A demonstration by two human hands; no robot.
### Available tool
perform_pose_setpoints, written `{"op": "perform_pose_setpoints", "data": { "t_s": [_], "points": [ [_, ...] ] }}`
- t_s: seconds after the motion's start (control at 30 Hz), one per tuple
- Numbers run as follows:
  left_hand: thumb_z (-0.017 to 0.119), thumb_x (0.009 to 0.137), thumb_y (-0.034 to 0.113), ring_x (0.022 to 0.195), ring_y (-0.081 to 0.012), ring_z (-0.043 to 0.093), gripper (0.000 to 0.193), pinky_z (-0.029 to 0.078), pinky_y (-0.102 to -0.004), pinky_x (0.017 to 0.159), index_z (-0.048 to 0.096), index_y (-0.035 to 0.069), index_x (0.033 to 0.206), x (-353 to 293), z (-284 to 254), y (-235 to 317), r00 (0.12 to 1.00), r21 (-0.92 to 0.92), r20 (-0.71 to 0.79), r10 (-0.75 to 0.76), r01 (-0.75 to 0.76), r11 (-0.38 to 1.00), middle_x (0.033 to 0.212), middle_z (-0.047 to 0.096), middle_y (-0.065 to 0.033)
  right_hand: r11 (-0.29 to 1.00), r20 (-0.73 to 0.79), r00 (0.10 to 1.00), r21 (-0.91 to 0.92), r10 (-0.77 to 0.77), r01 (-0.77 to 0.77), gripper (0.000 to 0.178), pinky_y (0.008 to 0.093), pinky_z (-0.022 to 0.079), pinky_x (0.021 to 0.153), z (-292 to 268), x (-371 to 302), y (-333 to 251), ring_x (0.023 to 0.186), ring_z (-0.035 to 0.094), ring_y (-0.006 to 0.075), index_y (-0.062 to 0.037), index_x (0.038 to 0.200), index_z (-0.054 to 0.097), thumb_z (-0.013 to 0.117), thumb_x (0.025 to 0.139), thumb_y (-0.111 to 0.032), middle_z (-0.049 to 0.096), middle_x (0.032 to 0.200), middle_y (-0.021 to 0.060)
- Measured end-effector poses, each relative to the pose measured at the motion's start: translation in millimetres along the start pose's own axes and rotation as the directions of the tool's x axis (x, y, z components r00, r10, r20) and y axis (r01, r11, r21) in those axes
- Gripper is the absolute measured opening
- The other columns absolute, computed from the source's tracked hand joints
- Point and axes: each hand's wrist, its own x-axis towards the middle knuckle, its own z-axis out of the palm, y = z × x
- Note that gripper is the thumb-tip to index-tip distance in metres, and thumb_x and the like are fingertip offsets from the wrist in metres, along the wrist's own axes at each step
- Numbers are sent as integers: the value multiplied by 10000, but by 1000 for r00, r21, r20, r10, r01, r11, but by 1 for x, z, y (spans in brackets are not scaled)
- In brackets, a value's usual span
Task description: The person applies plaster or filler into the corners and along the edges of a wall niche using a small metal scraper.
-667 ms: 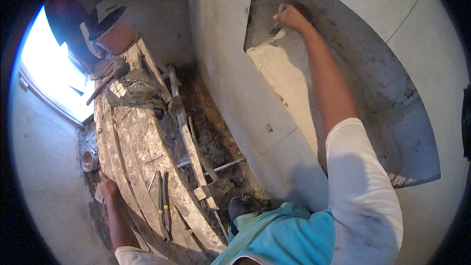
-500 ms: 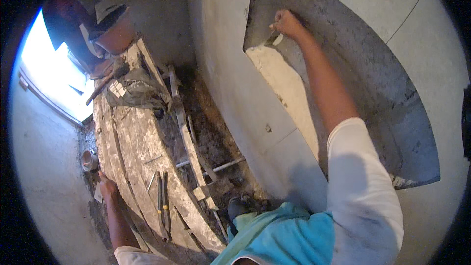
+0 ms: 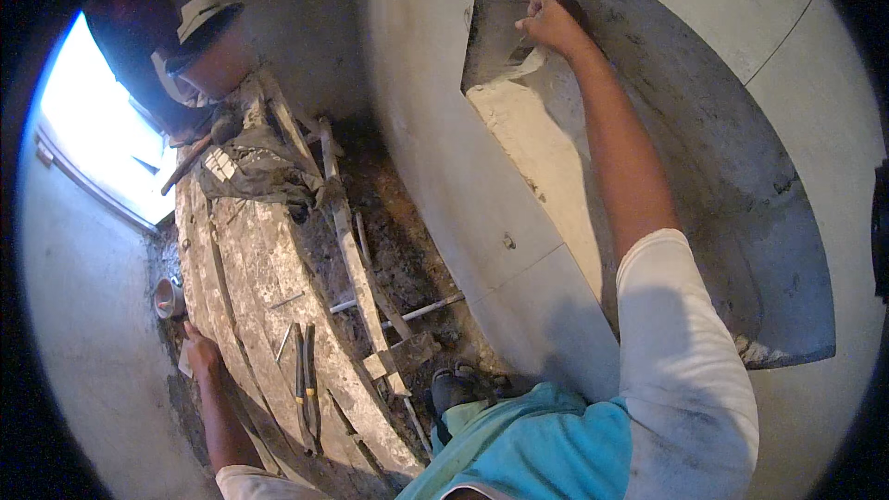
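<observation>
My right hand (image 3: 553, 26) is closed round a putty knife (image 3: 520, 54), its blade against the dark bare patch (image 3: 685, 130) of the wall. White plaster (image 3: 528, 125) coats the lower left edge of that patch, reaching up to the blade. Low on the left, my left hand (image 3: 204, 355) is by the outer edge of the wooden planks (image 3: 255, 259). Its fingers are bent, and a small pale flat piece (image 3: 185, 363) shows at its side, seemingly held. How the fingers grip it is partly hidden.
Pliers-like long-handled cutters (image 3: 306, 384) and thin metal rods lie on the planks. Beyond are a crumpled dark cloth (image 3: 264, 171), a hammer (image 3: 199, 153) and a bucket (image 3: 218, 60) beside another person (image 3: 130, 28). A small cup-like pot (image 3: 169, 298) stands near my left hand.
My right hand has moved slightly up the wall with the putty knife, and the plaster now spreads a little further over the dark patch. The left hand has hardly moved.
</observation>
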Motion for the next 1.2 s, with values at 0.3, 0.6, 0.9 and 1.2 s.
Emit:
{"op": "perform_pose_setpoints", "data": {
  "t_s": [0.3, 0.6, 0.9, 1.2],
  "points": [
    [164, 945, 377, 864, -465, 548, 531, 405, -512, 727, 375, 4, 1259, 8, 12, -1, 998, -4, -13, 60, -60, 998, 943, 574, -306, 989, 42, 999, -146, -25, 31, 252, 343, 418, 556, -13, -1, 10, 606, 496, 169, -26, 673, 496, 716, 665, -149, 536, 622, 95],
    [99, 924, 475, 953, -459, 521, 670, 389, -500, 788, 474, -26, 1162, 2, 2, 4, 1000, -79, 24, 9, -8, 997, 988, 561, -310, 988, 67, 997, -148, -40, 50, 264, 344, 441, 610, -3, -4, 14, 629, 531, 179, -9, 665, 513, 729, 660, -161, 581, 673, 116],
    [96, 918, 497, 982, -445, 517, 698, 378, -491, 816, 505, -28, 1131, 5, 2, 0, 990, -200, 101, -96, 115, 973, 993, 557, -319, 973, 95, 995, -228, -2, 24, 261, 351, 451, 640, 3, -13, 6, 659, 548, 185, -12, 698, 560, 743, 650, -192, 582, 675, 132],
    [83, 912, 515, 968, -455, 518, 779, 375, -482, 826, 567, -89, 1007, -18, -18, 30, 996, -167, 49, -70, 77, 983, 970, 567, -315, 972, 140, 990, -233, 18, 15, 264, 352, 450, 636, 4, -19, 16, 669, 552, 178, -5, 704, 567, 747, 653, -191, 596, 699, 129]
  ]
}}
